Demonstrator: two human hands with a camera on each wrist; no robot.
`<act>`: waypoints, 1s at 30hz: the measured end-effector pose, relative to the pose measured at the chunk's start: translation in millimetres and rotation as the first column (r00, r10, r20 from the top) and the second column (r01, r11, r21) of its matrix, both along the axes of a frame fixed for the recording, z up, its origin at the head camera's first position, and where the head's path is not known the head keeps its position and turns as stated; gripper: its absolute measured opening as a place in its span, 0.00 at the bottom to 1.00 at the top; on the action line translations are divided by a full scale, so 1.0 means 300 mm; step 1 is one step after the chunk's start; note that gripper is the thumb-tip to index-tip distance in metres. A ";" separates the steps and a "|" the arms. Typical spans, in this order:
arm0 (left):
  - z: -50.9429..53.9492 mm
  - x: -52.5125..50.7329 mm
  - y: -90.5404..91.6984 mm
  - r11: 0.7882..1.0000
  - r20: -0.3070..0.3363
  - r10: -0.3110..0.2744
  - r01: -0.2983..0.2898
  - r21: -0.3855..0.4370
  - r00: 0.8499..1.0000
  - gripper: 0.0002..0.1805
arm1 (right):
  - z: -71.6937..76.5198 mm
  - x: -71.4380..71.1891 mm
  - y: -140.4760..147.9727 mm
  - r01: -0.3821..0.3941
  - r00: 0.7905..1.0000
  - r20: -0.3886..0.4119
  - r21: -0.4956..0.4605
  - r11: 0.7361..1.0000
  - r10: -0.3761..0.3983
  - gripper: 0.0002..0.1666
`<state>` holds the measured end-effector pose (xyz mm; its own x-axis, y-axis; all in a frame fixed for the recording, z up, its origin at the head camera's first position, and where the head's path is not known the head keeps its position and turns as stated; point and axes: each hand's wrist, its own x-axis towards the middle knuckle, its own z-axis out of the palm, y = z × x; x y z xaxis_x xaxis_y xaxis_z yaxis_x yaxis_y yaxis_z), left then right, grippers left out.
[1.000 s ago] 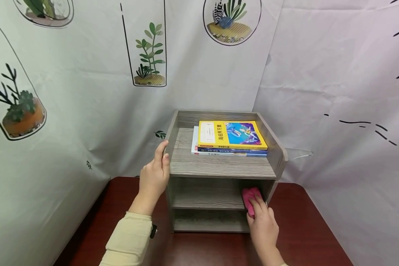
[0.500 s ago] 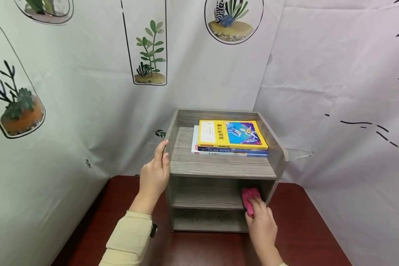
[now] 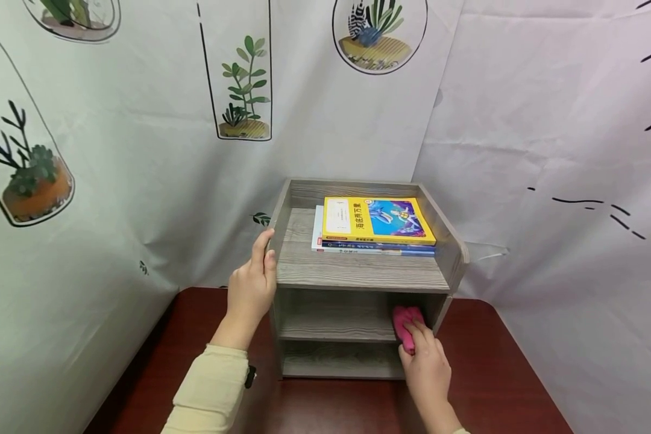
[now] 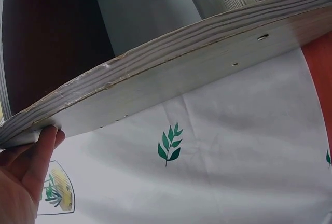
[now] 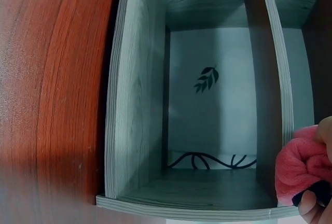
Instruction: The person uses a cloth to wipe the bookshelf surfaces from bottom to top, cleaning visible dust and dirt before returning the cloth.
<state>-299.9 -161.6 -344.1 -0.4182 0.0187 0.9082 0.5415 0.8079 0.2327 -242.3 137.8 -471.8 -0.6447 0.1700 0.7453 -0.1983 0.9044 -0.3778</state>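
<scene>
A small grey wood-grain shelf unit [image 3: 358,274] stands on a dark red table. My left hand [image 3: 252,283] rests against the outer face of its left side panel [image 4: 124,73], fingers fairly straight and near the top edge. Its fingertips [image 4: 49,133] touch that panel in the left wrist view. My right hand [image 3: 427,367] holds a folded pink cloth [image 3: 407,325] at the right end of the middle compartment. In the right wrist view, the bunched pink cloth [image 5: 301,169] is by the front edge of the dividing board [image 5: 280,68]; a small dark patch shows under it.
A stack of several books [image 3: 380,220], a yellow one on top, lies on the unit's top board. The red tabletop [image 3: 493,355] extends to both sides. A white plant-print backdrop [image 3: 325,108] hangs close behind and around.
The right hand and the pink cloth have shifted very slightly left at the compartment's front. My left hand stays on the side panel. The books have not moved.
</scene>
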 end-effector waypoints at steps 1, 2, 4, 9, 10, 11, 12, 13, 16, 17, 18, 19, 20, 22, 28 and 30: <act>-0.001 0.000 0.000 1.000 0.001 0.001 -0.001 0.000 1.000 0.21 | 0.000 0.000 -0.001 -0.001 1.000 -0.001 -0.004 1.000 0.001 0.27; -0.002 -0.001 0.000 1.000 0.001 0.001 -0.001 0.000 1.000 0.21 | 0.000 0.000 -0.001 -0.002 1.000 -0.001 -0.008 1.000 0.002 0.26; -0.003 -0.001 0.000 1.000 0.003 0.003 -0.003 -0.001 1.000 0.21 | 0.000 -0.001 -0.002 -0.003 1.000 -0.002 -0.013 1.000 0.003 0.25; -0.004 -0.003 0.000 1.000 0.004 0.002 -0.002 -0.005 1.000 0.21 | 0.000 -0.004 -0.004 0.003 1.000 0.002 -0.018 1.000 -0.003 0.24; -0.004 -0.003 0.001 1.000 0.003 0.002 -0.002 -0.005 1.000 0.21 | 0.001 -0.005 -0.005 0.004 1.000 0.003 -0.020 1.000 -0.004 0.24; -0.003 -0.003 0.001 1.000 0.002 0.003 -0.003 -0.005 1.000 0.21 | 0.001 -0.005 -0.005 0.003 1.000 0.004 -0.022 1.000 -0.003 0.24; -0.003 -0.002 0.001 1.000 0.000 0.003 -0.003 -0.005 1.000 0.21 | 0.001 -0.005 -0.006 0.002 1.000 0.006 -0.024 1.000 -0.002 0.23; -0.003 -0.002 0.001 1.000 -0.001 0.003 -0.003 -0.004 1.000 0.21 | 0.002 -0.005 -0.007 -0.001 1.000 0.007 -0.028 1.000 0.002 0.23; -0.002 -0.001 0.001 1.000 -0.005 0.007 -0.007 -0.002 1.000 0.21 | 0.005 -0.004 -0.012 -0.012 1.000 0.012 -0.042 0.999 0.013 0.23; -0.002 -0.001 0.001 1.000 -0.006 0.007 -0.007 -0.001 1.000 0.21 | 0.006 -0.004 -0.013 -0.014 1.000 0.015 -0.047 0.999 0.015 0.23; -0.002 -0.001 0.001 1.000 -0.007 0.008 -0.008 -0.001 1.000 0.21 | 0.007 -0.003 -0.015 -0.015 1.000 0.015 -0.051 0.999 0.016 0.22; -0.003 -0.001 0.001 1.000 -0.008 0.009 -0.009 0.000 1.000 0.21 | 0.007 -0.003 -0.016 -0.016 1.000 0.016 -0.056 0.998 0.017 0.22; -0.003 -0.001 0.002 1.000 -0.009 0.009 -0.009 0.000 1.000 0.21 | 0.007 -0.003 -0.018 -0.015 1.000 0.016 -0.058 0.998 0.016 0.22; -0.003 0.000 0.002 1.000 -0.010 0.009 -0.009 0.001 1.000 0.21 | 0.007 -0.003 -0.019 -0.013 1.000 0.014 -0.061 0.998 0.014 0.22; -0.004 0.000 0.003 1.000 -0.013 0.010 -0.010 0.005 1.000 0.21 | 0.006 -0.003 -0.026 -0.016 1.000 0.006 -0.058 0.998 0.017 0.22; -0.004 -0.002 0.005 1.000 -0.014 0.012 -0.012 0.007 1.000 0.20 | 0.006 -0.003 -0.029 -0.018 1.000 0.006 -0.056 0.998 0.018 0.23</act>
<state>-300.5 -160.1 -345.4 -0.4058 0.0071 0.9140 0.5349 0.8127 0.2312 -243.3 129.2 -470.1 -0.6528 0.1997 0.7308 -0.2120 0.8779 -0.4293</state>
